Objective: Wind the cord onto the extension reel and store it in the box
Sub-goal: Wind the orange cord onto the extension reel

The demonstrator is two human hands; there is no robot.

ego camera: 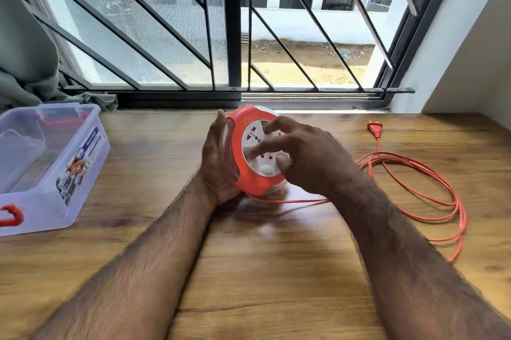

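My left hand (218,157) grips the orange extension reel (255,150) upright above the wooden table (249,270). My right hand (301,154) rests spread fingers on its white socket face. Its cord (414,187) lies coiled to my right, the clear box (91,157) to my left.

Box (49,162): cut off by left edge; label print too small to read.
Reel (257,151): back face hidden behind left hand (218,162); sockets partly covered by blurred right hand (307,157).
Cord (431,198): stretch under right forearm hidden.
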